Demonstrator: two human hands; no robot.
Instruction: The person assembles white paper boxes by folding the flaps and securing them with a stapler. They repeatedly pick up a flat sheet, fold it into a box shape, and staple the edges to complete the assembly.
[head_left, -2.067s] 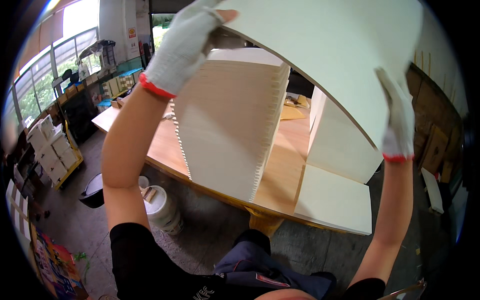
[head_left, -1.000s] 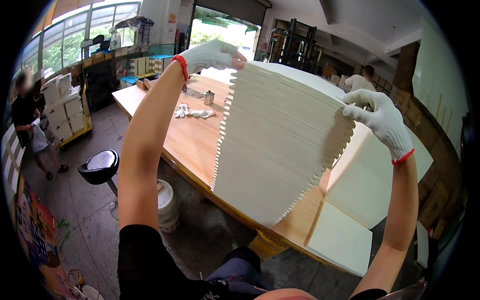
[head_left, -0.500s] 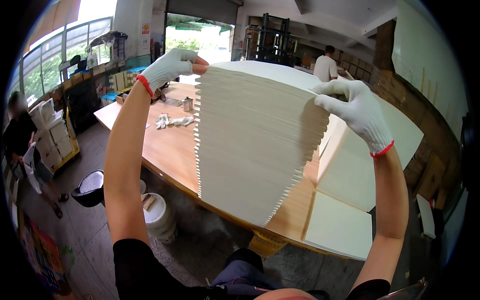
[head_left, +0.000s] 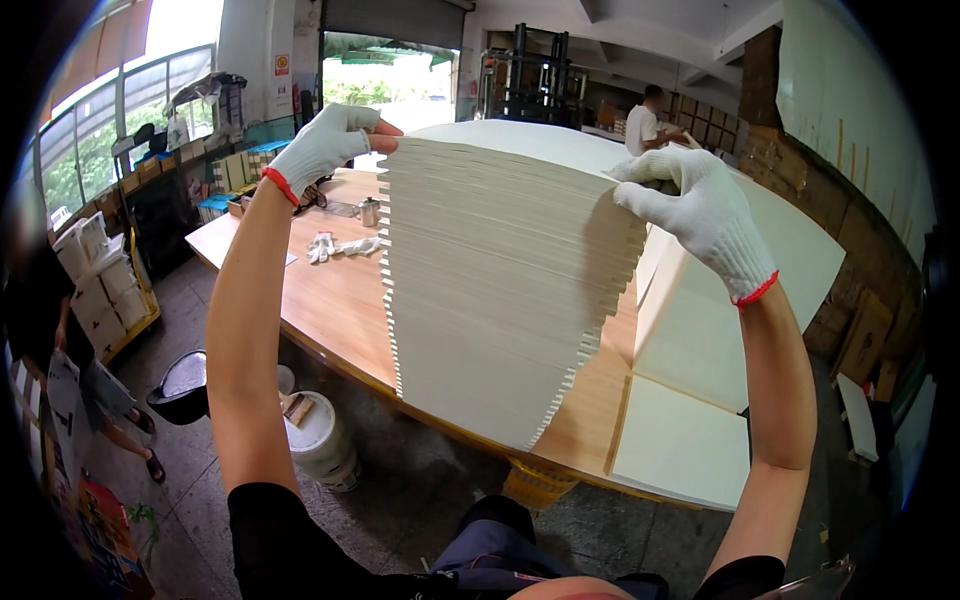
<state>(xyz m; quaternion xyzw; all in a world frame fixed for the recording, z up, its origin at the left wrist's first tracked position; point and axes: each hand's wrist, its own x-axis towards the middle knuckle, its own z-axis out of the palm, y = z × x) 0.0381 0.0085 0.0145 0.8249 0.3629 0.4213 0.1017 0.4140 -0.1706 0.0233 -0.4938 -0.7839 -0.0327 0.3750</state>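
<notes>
"Two corners, two grips! The left hand has thumb and finger at the near left corner of the top sheet, apparently pinching it; the right hand nips the near right corner, fingers curled over the thumb."

"And where's that sheet?"

"On top of the tall stack, which stands on the worktop straight ahead, its sides toothed where layers poke out. A lower white pile sits to its right."

"So which step are we watching?"

"Looks to me like lining up: sheet on the stack, both hands minding its near edge."

"What does the next move call for?"

"Even hands, I'd say. Bring both corners flush with the layers below, then ease both grips off together. Pull one side harder and the sheet could skew."

"Anything in the way?"

"Spare gloves and a metal pot lie left of the stack, clear of both hands."
</notes>
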